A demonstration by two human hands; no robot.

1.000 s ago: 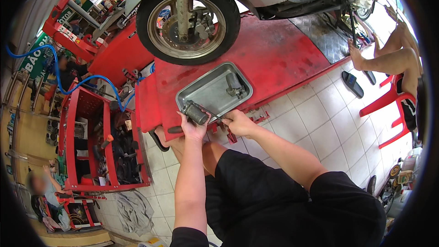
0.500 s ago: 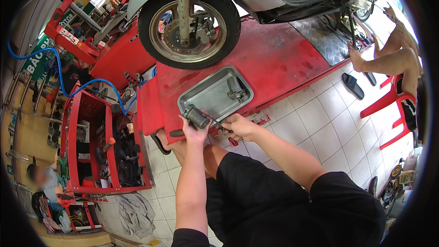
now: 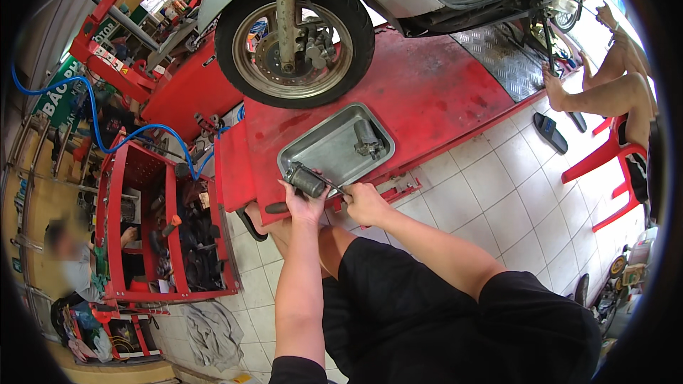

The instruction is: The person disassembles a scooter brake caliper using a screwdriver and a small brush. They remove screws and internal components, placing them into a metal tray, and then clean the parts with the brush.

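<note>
A dark cylindrical metal part (image 3: pixel 306 180), which looks like a small starter motor, rests in my left hand (image 3: pixel 306 205), fingers wrapped round it from below. It is held over the near left corner of a shallow steel tray (image 3: pixel 324 149). My right hand (image 3: pixel 366 204) is closed round a slim dark rod-like tool (image 3: pixel 333 186), its far end against or close to the part's right end; the tool's kind is hidden by my fingers. Inside the tray, at its right side, lies a second cylindrical part (image 3: pixel 366 139) with a metal bracket-like end.
The tray sits on a red lift platform (image 3: pixel 434 92), under a scooter's front wheel (image 3: pixel 295 43). A dark handle (image 3: pixel 276 208) is beside my left wrist. Left stands a red tool cart (image 3: pixel 171 227) with a blue hose (image 3: pixel 146 126). Another person's legs (image 3: pixel 597 89) and a red chair (image 3: pixel 605 171) are right.
My right hand has turned slightly, its fingers now more tightly closed on the tool. The left hand and the part have hardly moved. A person at the far left has leaned toward the cart.
</note>
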